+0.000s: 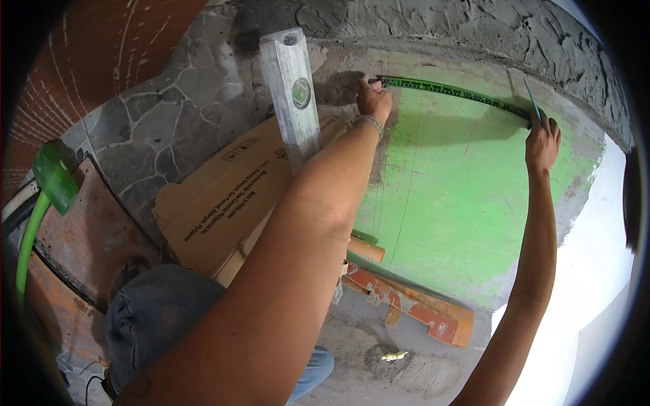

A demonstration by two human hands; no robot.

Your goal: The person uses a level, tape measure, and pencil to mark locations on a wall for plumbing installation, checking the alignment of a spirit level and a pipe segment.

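My left hand has closed fingers on one end of a green tape measure, near the left edge of a pale green painted surface marked with thin lines. My right hand grips the tape's other end, with a thin blue pencil pointing up from its fingers. The tape stretches across the upper part of the green surface. Left of my forearm stands a whitish spirit level with a green vial, its lower part hidden behind the arm.
Printed cardboard lies left of my arm. At the far left are a green mallet-like tool and a rusty panel. Rough cement borders the top, a white wall the right. Reddish boards lie below the green surface.
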